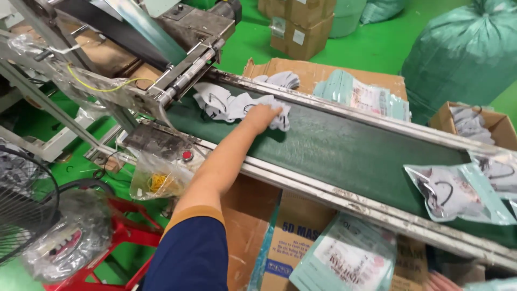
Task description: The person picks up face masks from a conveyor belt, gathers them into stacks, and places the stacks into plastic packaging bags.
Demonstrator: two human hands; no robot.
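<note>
On green conveyor belt (344, 145), beside sealing machine (183, 43): left hand (262, 116), fingers curled onto loose white face masks (231, 105), step judged gathering; next move needs a firm lift; right hand unseen.

One green sack (463, 51) at two o'clock, two filled packets (455, 193) on the belt at three, one fan (24, 207) at eight.

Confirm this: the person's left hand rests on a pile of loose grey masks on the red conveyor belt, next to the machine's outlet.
One detail is wrong: the belt is dark green, not red. The head view shows the left hand on the loose grey masks by the machine's outlet.
</note>
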